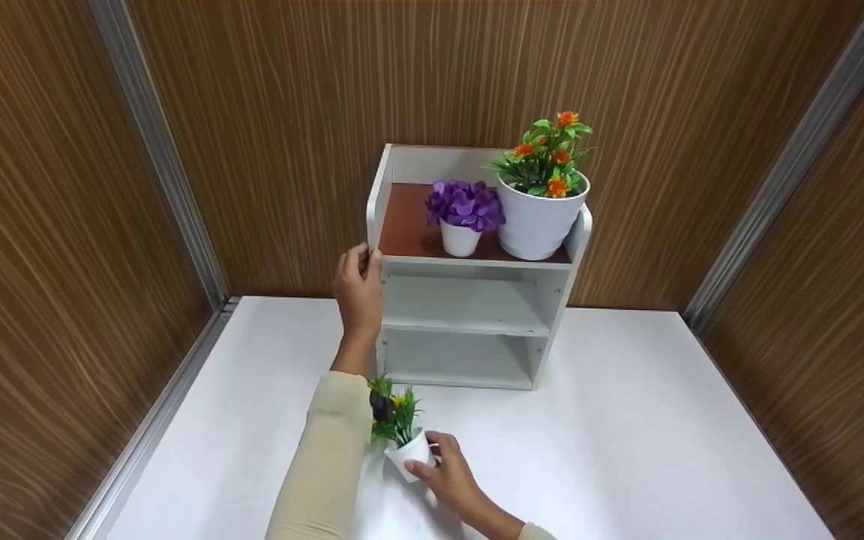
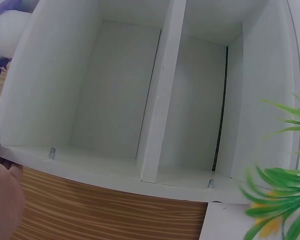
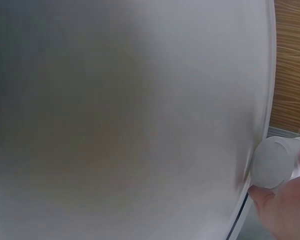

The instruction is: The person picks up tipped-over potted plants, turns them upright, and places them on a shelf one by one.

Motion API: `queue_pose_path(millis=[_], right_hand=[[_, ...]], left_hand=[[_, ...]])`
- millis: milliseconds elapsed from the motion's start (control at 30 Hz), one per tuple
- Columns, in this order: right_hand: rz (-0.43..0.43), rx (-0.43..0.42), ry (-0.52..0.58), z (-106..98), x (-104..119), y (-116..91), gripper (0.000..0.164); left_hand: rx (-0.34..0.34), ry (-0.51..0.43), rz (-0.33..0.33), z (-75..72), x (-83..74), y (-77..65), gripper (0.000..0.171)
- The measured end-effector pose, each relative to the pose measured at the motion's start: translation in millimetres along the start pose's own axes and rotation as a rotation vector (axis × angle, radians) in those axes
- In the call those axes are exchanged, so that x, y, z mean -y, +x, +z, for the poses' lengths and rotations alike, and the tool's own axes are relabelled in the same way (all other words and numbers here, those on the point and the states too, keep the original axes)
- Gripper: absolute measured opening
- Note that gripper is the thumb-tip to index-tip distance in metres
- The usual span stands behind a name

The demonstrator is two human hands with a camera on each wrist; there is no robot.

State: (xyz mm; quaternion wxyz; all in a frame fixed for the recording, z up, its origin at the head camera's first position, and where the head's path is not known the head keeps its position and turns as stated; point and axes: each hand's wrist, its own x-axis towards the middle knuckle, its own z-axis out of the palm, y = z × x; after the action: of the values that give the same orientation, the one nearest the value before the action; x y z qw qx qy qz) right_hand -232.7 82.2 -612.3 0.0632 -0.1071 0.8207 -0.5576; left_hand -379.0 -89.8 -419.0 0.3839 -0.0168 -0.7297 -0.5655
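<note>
My left hand (image 1: 361,289) grips the left side panel of a white three-tier shelf (image 1: 466,330), its thumb on the front edge near the top board. The left wrist view shows that hand (image 2: 5,200) at the panel's edge. Below, my right hand (image 1: 451,472) pinches a small white pot (image 1: 411,452) between thumb and fingers. The pot tilts to the left, and its plant of green leaves with yellow and dark flowers (image 1: 394,412) is partly hidden by my left sleeve. In the right wrist view the pot's round base (image 3: 272,162) faces the camera.
On the shelf's brown top board (image 1: 409,217) stand a small white pot of purple flowers (image 1: 466,206) and a larger white pot (image 1: 541,225) with orange flowers. The shelf stands on a white table (image 1: 627,420) against wood-patterned walls (image 1: 267,150).
</note>
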Motion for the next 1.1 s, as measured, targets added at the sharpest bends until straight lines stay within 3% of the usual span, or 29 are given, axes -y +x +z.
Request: queue_pose_path(millis=[367,633,1100], right_hand=[[-0.091,0.084,0.043,-6,-9,-6,0.066],[-0.054,0.108,0.086,-15,-11,-8,0.08],[0.035,0.124,0.19,-19,-16,-5,0.076]], left_hand=[[0.009,0.014,0.02,-1.9,-0.9,-1.1,0.033],[0.004,0.018,0.014,-0.5,-0.5,-1.5,0.033],[0.016,0.013,0.009,-1.5,-1.0,-1.1,0.033]])
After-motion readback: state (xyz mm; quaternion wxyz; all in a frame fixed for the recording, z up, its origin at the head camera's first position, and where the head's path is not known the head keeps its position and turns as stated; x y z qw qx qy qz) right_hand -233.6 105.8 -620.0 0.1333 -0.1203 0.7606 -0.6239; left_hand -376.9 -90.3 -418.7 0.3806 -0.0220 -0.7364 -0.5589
